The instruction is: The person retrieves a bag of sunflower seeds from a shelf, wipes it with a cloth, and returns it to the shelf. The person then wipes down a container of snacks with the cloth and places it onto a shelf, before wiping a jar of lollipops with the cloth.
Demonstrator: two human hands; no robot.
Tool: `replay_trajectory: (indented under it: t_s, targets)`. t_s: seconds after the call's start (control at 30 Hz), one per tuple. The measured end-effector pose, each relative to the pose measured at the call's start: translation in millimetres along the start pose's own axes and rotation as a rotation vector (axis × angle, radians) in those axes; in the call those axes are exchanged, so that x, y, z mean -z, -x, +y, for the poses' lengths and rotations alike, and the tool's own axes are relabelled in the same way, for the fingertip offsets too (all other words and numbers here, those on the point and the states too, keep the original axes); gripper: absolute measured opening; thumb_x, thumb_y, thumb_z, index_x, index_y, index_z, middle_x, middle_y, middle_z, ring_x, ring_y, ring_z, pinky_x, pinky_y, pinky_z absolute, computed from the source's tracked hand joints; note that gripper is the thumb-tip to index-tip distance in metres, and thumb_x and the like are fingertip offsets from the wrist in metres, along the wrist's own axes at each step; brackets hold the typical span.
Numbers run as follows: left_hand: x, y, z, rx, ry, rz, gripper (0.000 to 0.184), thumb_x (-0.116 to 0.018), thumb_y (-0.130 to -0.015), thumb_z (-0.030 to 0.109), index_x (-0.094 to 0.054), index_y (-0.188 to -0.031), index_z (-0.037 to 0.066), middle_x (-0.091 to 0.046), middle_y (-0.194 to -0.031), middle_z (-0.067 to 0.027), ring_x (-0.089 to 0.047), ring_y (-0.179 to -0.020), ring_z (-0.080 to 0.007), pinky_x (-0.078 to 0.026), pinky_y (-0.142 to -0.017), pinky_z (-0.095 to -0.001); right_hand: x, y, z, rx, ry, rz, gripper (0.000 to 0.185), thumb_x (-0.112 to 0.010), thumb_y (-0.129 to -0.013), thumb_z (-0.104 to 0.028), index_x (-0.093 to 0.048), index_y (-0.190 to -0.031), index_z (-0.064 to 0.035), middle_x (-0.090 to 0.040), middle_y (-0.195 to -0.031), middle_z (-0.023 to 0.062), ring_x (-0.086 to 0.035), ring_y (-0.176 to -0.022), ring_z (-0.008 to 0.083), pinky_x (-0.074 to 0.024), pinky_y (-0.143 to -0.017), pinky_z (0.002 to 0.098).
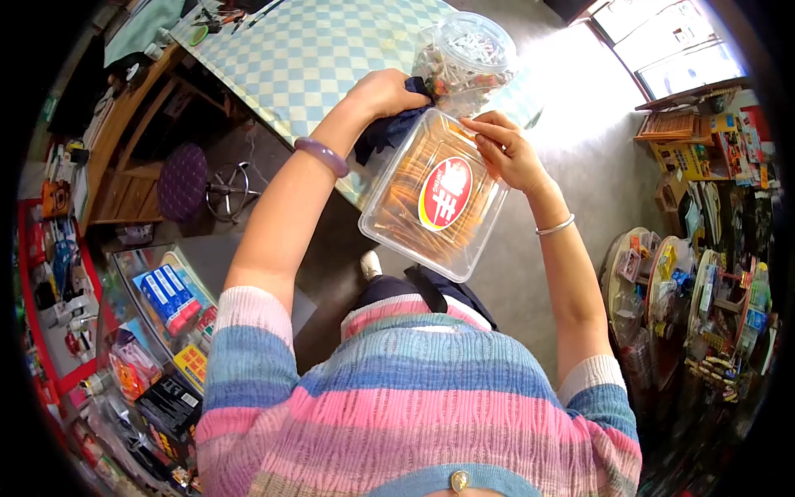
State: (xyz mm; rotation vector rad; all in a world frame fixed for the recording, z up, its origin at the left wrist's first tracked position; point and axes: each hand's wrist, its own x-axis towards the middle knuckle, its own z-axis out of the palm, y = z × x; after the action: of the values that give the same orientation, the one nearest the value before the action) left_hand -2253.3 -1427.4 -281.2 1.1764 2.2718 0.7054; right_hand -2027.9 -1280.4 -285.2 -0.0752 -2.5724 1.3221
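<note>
Our left hand (385, 94) clutches a cloth (383, 139) near the edge of the table (310, 62); our right hand (515, 157) pinches the box (406, 195), floor (542, 277) spreading rightward.

The oval label (445, 194) on the clear tub (460, 269) reads "丰" and, probably, "FENG".

Daylight from upper-right window (667, 37), white glare on floor (571, 83), fisheye bending, black corners
</note>
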Motion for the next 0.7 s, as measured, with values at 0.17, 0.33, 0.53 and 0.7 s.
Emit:
replay_trajectory:
  t_s: [0.17, 0.33, 0.53, 0.7]
  targets:
    - [14, -14, -5, -0.037, -0.174, -0.123, 0.054, -0.075, -0.072, 0.048, -0.071, -0.097, 0.0, -0.071, -0.088, -0.0182, -0.067, -0.077, -0.0257, -0.051, -0.073, -0.036, -1, -2, -4, -0.023, -0.018, -0.011, 0.028, -0.056, -0.091, -0.005, -0.067, -0.116, -0.0064, -0.059, -0.094, 0.0098, -0.057, -0.074, 0.0181, -0.0485, -0.067, 0.0295]
    - [27, 2, 8, -0.094, -0.194, -0.212, 0.062, -0.077, -0.067, 0.054, -0.072, -0.096, 0.0, -0.071, -0.09, -0.0198, -0.068, -0.081, -0.0305, -0.052, -0.074, -0.0382, -14, -14, -14, 0.169, 0.079, -0.044, 0.029, -0.059, -0.086, -0.003, -0.068, -0.113, -0.0079, -0.061, -0.092, 0.0122, -0.059, -0.08, 0.0275, -0.0479, -0.075, 0.0346]
    - [28, 23, -24, 0.13, -0.367, 0.191, 0.049, -0.074, -0.07, 0.046, -0.07, -0.111, 0.019, -0.071, -0.099, -0.0115, -0.066, -0.092, -0.034, -0.053, -0.079, -0.0428, -20, -17, -16, 0.081, 0.018, -0.082, 0.027, -0.058, -0.088, -0.005, -0.067, -0.113, -0.0075, -0.062, -0.091, 0.0117, -0.059, -0.077, 0.0259, -0.0482, -0.072, 0.0343]
    - [16, 49, -78, 0.096, 0.893, 0.363, 0.043, -0.064, -0.089, 0.035, -0.065, -0.113, 0.0, -0.07, -0.104, -0.0144, -0.068, -0.09, -0.0244, -0.053, -0.079, -0.0352, -20, -12, -25, -0.036, -0.057, -0.065, 0.026, -0.056, -0.092, -0.006, -0.066, -0.115, -0.0066, -0.058, -0.088, 0.008, -0.059, -0.065, 0.0166, -0.048, -0.059, 0.0286]
